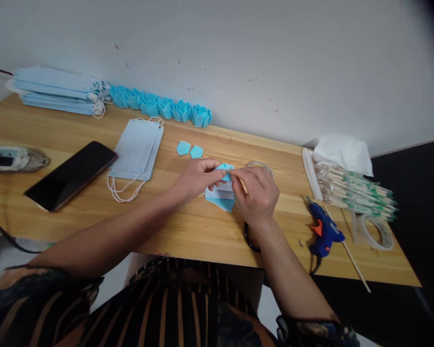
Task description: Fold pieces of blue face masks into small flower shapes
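Between both hands, above the middle of the table, is a small folded piece of light blue material (pixel 224 167). My left hand (pixel 203 179) pinches its left side with thumb and fingers. On its right side, the thumb and forefinger of my right hand (pixel 255 190) are closed on the same piece. Just below lie flat blue and white cut pieces (pixel 220 200), partly covered by my hands. Two blue five-sided pieces, one a folded petal shape (pixel 183 148) and one beside it (pixel 196 152), rest behind my left hand. A black ring-shaped handle (pixel 251 238) shows under my right wrist.
Left are a phone (pixel 71 176), face masks (pixel 135 149) and a taller mask stack (pixel 56 90). Blue fabric flowers (pixel 161 105) line the wall. Right are a blue glue gun (pixel 323 231), a thin stick (pixel 356 266), wrapped sticks (pixel 354 190) and a tape roll (pixel 386 236).
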Demonstrator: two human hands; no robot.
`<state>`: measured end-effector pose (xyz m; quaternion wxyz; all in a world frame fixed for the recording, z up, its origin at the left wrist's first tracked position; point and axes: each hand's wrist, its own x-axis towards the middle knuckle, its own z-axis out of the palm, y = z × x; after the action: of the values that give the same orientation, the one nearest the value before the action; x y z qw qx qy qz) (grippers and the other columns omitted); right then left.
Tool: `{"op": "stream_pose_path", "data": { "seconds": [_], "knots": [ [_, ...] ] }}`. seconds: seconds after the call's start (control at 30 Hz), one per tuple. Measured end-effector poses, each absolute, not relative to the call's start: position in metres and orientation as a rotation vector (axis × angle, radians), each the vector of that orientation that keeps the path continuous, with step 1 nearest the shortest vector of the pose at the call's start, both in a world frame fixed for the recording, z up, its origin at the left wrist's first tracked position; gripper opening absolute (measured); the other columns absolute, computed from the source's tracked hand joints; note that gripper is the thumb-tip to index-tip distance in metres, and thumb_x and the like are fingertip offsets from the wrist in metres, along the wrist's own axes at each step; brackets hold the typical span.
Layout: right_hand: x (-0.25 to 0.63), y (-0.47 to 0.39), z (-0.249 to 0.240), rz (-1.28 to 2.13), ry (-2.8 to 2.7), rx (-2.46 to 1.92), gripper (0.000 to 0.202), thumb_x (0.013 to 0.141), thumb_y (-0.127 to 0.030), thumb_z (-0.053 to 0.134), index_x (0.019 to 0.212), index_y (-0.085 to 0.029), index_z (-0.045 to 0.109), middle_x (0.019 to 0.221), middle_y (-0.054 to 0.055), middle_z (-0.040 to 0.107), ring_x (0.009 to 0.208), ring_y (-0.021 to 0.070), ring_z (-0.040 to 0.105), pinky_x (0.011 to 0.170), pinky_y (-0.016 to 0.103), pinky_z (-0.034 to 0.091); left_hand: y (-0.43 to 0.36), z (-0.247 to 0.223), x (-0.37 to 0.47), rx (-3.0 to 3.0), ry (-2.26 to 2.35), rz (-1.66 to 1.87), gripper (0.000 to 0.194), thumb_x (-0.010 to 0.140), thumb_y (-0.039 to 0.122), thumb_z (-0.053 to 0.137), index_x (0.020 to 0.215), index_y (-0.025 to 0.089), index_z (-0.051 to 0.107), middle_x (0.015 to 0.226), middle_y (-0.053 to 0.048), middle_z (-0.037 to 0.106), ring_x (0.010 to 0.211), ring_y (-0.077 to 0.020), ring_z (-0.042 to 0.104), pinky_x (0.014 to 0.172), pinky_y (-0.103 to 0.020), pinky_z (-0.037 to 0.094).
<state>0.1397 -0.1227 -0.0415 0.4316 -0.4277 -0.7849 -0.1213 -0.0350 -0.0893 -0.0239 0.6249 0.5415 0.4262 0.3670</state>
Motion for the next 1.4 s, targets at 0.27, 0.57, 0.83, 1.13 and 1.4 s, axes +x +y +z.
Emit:
{"op": "stream_pose_path", "data": {
  "seconds": [0.27,0.57,0.83,1.13,1.4],
  "knots": [
    [0.142,-0.122,-0.043,-0.266,-1.965,-1.056,0.02,0.099,-0.013,0.059,0.102,-0.026,0.074,0.09,0.004,0.075,0.082,0.019,0.067,0.076,0.035,0.052,-0.089,-0.023,-0.035,1.195,0.998,0.838,0.017,0.083,0.019,0.064,0.066,0.015,0.062,0.064,0.0,0.065,0.052,-0.0068,0.051,0.053,-0.019,0.043],
    [0.143,-0.118,-0.05,-0.098,-1.932,-1.217,0.027,0.101,-0.016,0.051,0.099,-0.025,0.077,0.091,0.005,0.077,0.084,0.0192,0.068,0.078,0.037,0.053,-0.084,-0.023,-0.039,1.216,1.031,0.856,0.016,0.084,0.023,0.064,0.069,0.016,0.064,0.065,0.0,0.066,0.053,-0.0079,0.052,0.053,-0.021,0.043],
    [0.153,-0.113,-0.048,0.908,-1.471,-1.16,0.025,0.097,-0.042,0.062,0.116,-0.028,0.073,0.089,0.0,0.072,0.08,0.0155,0.068,0.067,0.03,0.059,-0.082,-0.029,-0.039,1.292,0.96,0.734,0.019,0.087,0.024,0.064,0.069,0.016,0.063,0.064,0.0,0.063,0.054,-0.0081,0.054,0.053,-0.021,0.044],
    [0.146,-0.116,-0.038,1.14,-1.403,-1.171,0.03,0.082,-0.047,0.08,0.102,-0.025,0.077,0.076,-0.003,0.064,0.065,0.0118,0.061,0.064,0.028,0.054,-0.083,-0.025,-0.036,1.336,1.002,0.684,0.022,0.086,0.016,0.061,0.064,0.016,0.057,0.057,0.004,0.055,0.051,-0.0061,0.05,0.05,-0.018,0.041],
    [0.14,-0.116,-0.043,1.162,-1.183,-1.205,0.027,0.083,-0.044,0.075,0.105,-0.027,0.076,0.079,-0.002,0.065,0.066,0.0119,0.06,0.065,0.03,0.056,-0.086,-0.026,-0.033,1.31,0.928,0.696,0.018,0.085,0.03,0.065,0.075,0.017,0.059,0.068,0.002,0.061,0.055,-0.0073,0.053,0.053,-0.02,0.044]
  ]
}}
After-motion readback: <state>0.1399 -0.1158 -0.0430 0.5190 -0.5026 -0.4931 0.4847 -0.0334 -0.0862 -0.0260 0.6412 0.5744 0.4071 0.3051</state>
